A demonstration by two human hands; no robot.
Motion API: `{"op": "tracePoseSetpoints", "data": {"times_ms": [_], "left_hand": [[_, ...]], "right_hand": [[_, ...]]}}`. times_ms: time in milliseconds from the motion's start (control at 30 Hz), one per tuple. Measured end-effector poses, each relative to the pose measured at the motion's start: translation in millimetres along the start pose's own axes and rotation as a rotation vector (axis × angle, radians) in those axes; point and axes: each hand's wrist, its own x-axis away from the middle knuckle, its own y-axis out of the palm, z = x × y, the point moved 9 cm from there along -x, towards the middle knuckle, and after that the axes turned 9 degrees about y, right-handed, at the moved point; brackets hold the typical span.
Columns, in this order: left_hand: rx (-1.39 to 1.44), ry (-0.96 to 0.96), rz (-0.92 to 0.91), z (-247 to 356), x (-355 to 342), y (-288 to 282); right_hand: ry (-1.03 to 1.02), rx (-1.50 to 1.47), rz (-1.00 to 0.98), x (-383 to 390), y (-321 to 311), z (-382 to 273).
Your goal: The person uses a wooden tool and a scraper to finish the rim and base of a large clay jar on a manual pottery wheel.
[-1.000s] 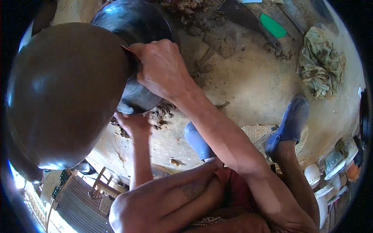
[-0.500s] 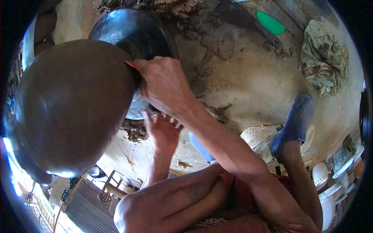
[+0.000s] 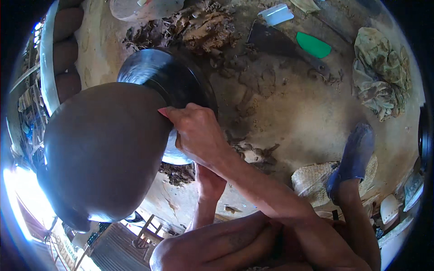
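Observation:
A large round brown clay pot [image 3: 104, 144] with a smooth surface fills the left side, over a shiny dark wheel [image 3: 192, 79] blurred as if spinning. My right hand [image 3: 199, 131] is closed at the pot's right side, with a small pointed red piece [image 3: 163, 111] pinched in its fingers against the clay. What kind of tool the piece is, I cannot tell. Lower down, my left hand [image 3: 210, 183] is by the wheel's near edge. My right hand and forearm cover its fingers.
Clay scraps [image 3: 203, 29] lie heaped beyond the wheel, and more [image 3: 178, 174] lie at its near edge. A broad dark blade [image 3: 275, 40], a green plastic piece [image 3: 313, 45] and a crumpled cloth [image 3: 379, 72] rest on the floor. My blue shoe [image 3: 352, 158] is on a woven mat [image 3: 312, 180].
The whole view has shifted, so pot and wheel appear lower and further right. My right hand stays at the pot's side with the red piece. My left hand's spread fingers have gone from sight.

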Motion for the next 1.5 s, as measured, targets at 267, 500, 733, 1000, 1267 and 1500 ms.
{"op": "tracePoseSetpoints", "data": {"times_ms": [267,500,733,1000,1267,1500], "left_hand": [[0.019,0.18,0.184,58.8,-32.6,-28.0],[-0.122,0.306,0.229,101.3,-71.1,-56.7],[-0.177,0.307,0.165,106.0,-77.2,-79.6],[-0.074,0.343,-0.004,105.6,-108.7,-97.2],[-0.098,0.301,0.293,88.4,-115.8,-109.9],[-0.124,0.447,0.146,91.8,-95.6,-112.0]], "right_hand": [[0.058,-0.039,-0.073,7.6,12.6,6.3],[0.103,-0.023,-0.092,30.3,21.1,6.1],[0.073,0.052,-0.165,71.2,51.4,8.7],[0.148,0.054,-0.159,37.2,-14.9,20.0],[-0.149,0.067,0.109,-69.6,-37.3,4.8],[-0.196,-0.153,0.089,-47.1,-27.3,-18.3]]}}
